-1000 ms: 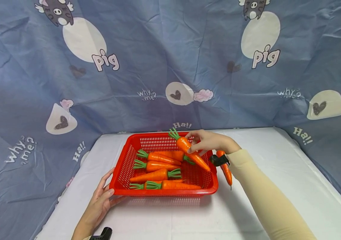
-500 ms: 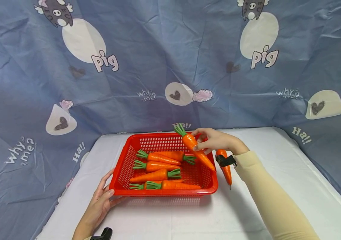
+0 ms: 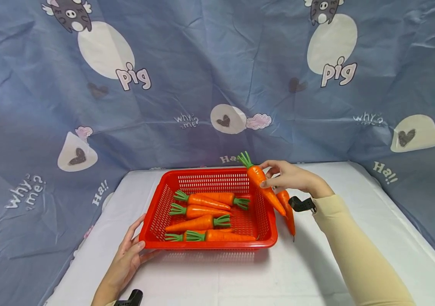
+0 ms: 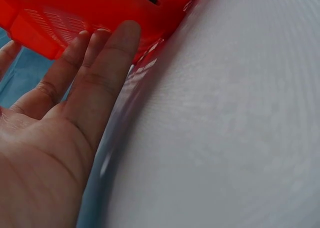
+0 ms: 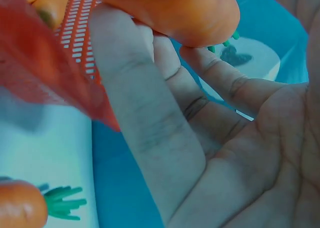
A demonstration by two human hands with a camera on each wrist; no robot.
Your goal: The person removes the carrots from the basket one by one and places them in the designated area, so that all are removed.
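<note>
A blue backdrop [image 3: 210,76] w/ pig prints & "why me?" lettering is hanging behind a counter [image 3: 210,284] covered in white cloth. A red perforated basket [image 3: 210,245] is sitting toward the back of it, & six carrots [image 3: 206,211], prob. plastic given the shine, are lying in it, greens pointing diff. ways, prob. b/c nobody's lining them up. They're bunching left & front, leaving bare mesh on the right.

L hand [image 3: 125,259] is resting at the basket's near-left corner: thumb on the rim, other fingers spread & fairly straight outside the wall. Looks like it's steadying rather than gripping hard, prob. so the basket isn't sliding.

R hand [image 3: 290,176] is pinching the held carrot [image 3: 270,195] btwn thumb & fingers, up over the basket's right rim. It's tilting, greens up, tip down; holding it by the thick part is prob. keeping the weight balanced & the greens free. Can't tell if it's touching the rim.

A loose carrot [image 3: 291,221] is lying just outside the basket's right side, tip toward the viewer, R hand partly covering it in the head view. Held carrot's tip is overlapping it from above; contact unclear.
</note>
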